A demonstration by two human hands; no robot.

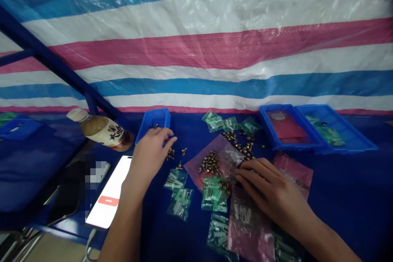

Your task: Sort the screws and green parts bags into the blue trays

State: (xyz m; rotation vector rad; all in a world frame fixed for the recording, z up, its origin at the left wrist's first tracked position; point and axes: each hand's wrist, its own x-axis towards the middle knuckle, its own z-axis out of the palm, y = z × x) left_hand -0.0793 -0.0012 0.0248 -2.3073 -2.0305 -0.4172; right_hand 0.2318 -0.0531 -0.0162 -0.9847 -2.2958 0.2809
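Observation:
My left hand [155, 145] is beside the front of a small blue bin [152, 116], thumb apart from its bent fingers and nothing visible in them. A few brass-coloured screw-like pieces [171, 154] lie just below it, and more are in the bin. My right hand [273, 190] rests over the pink and clear plastic bags, its fingertips drawn together at the edge of a pile. What they hold, if anything, is hidden. Left of these fingertips, a pink bag [193, 161] lies under a heap of brass pieces [210, 163]. Another pink bag [251, 235] lies below that hand.
Small green-tinted packets [181, 202] lie about the blue table. Two blue trays [313, 147] stand at the back right. At left are a bottle [104, 132], a lit phone [107, 200] with a cable, and a blue post [58, 65]. A striped plastic sheet [196, 49] hangs behind.

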